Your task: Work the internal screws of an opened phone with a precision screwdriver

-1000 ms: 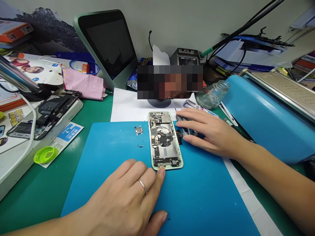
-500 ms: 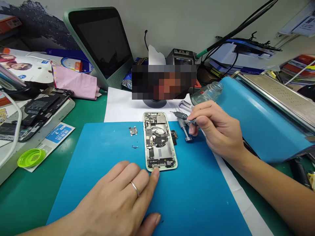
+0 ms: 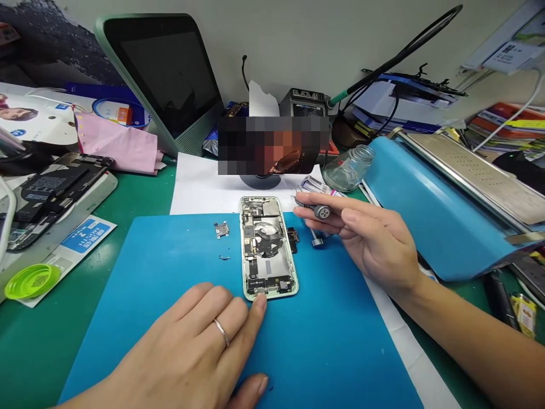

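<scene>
A small grey screwdriver [image 3: 322, 212] is pinched in the closed fingers of the right hand [image 3: 374, 241], just right of the middle. The open phone [image 3: 266, 247] is laid mid-frame on the blue mat [image 3: 340, 341]. Its bottom edge is touched by the flat, spread left hand [image 3: 191, 352].

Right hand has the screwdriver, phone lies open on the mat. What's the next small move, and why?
Probably swing the screwdriver in the right hand so its tip points down at the opened phone: its cap end faces the camera, above the blue mat, while a fingertip of the left hand touches the phone's lower edge.
</scene>
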A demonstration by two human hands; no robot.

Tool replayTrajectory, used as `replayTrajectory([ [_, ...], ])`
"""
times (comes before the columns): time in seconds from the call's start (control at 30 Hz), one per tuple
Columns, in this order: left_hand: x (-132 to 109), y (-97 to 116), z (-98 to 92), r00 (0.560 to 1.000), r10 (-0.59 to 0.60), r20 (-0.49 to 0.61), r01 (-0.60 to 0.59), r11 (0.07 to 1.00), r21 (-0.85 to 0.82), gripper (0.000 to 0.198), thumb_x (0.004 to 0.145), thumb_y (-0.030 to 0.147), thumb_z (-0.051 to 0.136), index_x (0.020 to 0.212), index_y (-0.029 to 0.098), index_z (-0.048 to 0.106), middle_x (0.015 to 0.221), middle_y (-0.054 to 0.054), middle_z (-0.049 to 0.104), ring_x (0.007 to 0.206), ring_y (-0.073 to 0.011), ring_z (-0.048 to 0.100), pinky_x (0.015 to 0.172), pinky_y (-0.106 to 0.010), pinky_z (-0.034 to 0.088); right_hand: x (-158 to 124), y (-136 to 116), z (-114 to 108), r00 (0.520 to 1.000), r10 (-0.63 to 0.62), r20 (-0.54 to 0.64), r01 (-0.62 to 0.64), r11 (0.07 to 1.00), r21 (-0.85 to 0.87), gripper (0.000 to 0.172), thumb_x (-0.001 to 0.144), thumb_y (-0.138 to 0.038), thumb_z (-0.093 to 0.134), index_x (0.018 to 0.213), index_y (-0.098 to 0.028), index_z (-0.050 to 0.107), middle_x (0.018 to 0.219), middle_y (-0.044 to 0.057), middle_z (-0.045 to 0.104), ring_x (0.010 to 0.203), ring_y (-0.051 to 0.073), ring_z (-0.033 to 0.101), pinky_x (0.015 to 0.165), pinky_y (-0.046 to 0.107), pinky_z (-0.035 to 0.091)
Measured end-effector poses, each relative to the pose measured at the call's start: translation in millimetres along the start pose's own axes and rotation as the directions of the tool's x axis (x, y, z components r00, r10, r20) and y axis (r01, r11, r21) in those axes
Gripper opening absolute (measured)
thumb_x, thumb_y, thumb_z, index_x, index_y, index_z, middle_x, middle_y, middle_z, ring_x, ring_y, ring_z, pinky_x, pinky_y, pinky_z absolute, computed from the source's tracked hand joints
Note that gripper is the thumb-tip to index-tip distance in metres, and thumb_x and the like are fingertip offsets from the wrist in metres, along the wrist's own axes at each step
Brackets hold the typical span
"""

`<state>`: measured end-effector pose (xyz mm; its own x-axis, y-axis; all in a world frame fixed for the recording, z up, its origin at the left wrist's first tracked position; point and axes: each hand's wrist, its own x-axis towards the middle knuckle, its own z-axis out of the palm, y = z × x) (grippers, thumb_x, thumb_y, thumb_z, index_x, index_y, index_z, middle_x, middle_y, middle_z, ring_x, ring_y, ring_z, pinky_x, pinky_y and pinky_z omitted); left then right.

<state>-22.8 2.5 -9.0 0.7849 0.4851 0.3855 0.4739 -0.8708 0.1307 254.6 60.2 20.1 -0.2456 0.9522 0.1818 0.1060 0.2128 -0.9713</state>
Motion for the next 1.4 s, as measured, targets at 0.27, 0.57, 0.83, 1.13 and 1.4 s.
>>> replayTrajectory([
  [0.27,2,1,3.1,1.0,0.0,0.004,0.0,1.0,-0.011,0.04,0.103,0.036,0.048,0.126,0.009,0.067,0.088,-0.005,0.069,0.077,-0.021,0.06,0.07,-0.038,0.045,-1,2,0,1.0,-0.012,0.019,0.012,1.0,-0.002,0.034,0.1,-0.022,0.052,0.128,-0.027,0.071,0.136,0.004,0.069,0.122,0.026,0.069,0.101,0.037,0.062],
  [0.57,0,1,2.6,1.0,-0.005,0.019,0.006,1.0,-0.019,0.041,0.099,0.038,0.057,0.126,0.009,0.066,0.089,-0.005,0.069,0.078,-0.0207,0.06,0.069,-0.038,0.045,-4,2,-1,0.997,-0.076,0.029,0.081,0.965,-0.248,0.034,0.1,-0.023,0.052,0.128,-0.032,0.07,0.131,0.003,0.072,0.112,0.025,0.073,0.091,0.039,0.065],
  [0.83,0,0,2.9,1.0,-0.002,0.004,0.002,1.0,-0.02,0.041,0.1,0.036,0.053,0.127,0.008,0.065,0.089,-0.006,0.069,0.078,-0.022,0.06,0.068,-0.039,0.046,4,6,-7,0.927,-0.3,0.227,0.369,0.615,-0.697,0.031,0.096,-0.016,0.062,0.121,-0.032,0.07,0.117,0.0,0.077,0.109,0.023,0.073,0.1,0.04,0.058],
  [1.13,0,2,-1.0,0.999,-0.015,0.028,0.016,0.999,-0.035,0.043,0.1,0.036,0.055,0.131,0.006,0.062,0.093,-0.007,0.069,0.081,-0.0231,0.06,0.072,-0.04,0.048,3,8,-9,0.897,-0.296,0.329,0.442,0.566,-0.696,0.039,0.095,-0.016,0.062,0.13,-0.034,0.065,0.124,0.001,0.074,0.113,0.023,0.071,0.101,0.04,0.058],
  [1.4,3,2,0.8,0.998,-0.038,0.04,0.041,0.996,-0.078,0.046,0.097,0.036,0.059,0.13,0.005,0.063,0.094,-0.008,0.068,0.083,-0.0231,0.059,0.072,-0.039,0.047,1,-2,-14,0.827,-0.561,0.016,0.39,0.554,-0.736,0.054,0.088,-0.01,0.07,0.129,-0.046,0.065,0.114,0.0,0.075,0.102,0.03,0.071,0.089,0.051,0.059],
])
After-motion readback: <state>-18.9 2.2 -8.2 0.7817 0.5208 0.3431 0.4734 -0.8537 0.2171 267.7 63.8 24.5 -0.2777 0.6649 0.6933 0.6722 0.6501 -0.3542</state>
